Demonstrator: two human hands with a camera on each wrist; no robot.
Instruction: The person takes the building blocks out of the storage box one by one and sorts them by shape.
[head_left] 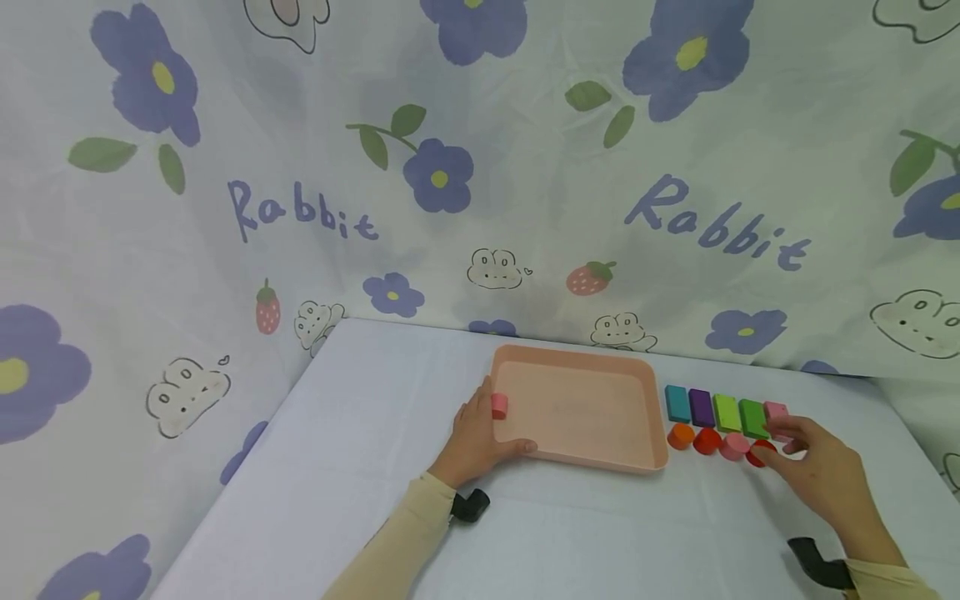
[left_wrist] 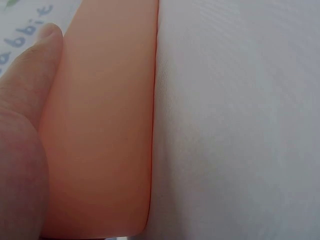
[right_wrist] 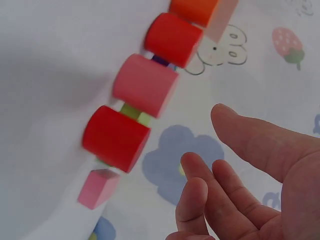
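My left hand rests at the near left corner of a peach-coloured tray, fingers stretched along its left side and thumb over the near rim. The left wrist view shows the thumb lying straight against the tray's wall. Inside the tray, at its left side, stands a pink cylinder. My right hand hovers over the right end of two rows of blocks, thumb and fingers apart, nothing between them. Nearest to it are a red cylinder and a pink rectangular block.
The near row also has an orange cylinder, another red cylinder and a pink cylinder. Behind them lie blue, purple, yellow-green and green rectangular blocks. A patterned curtain hangs behind the white table.
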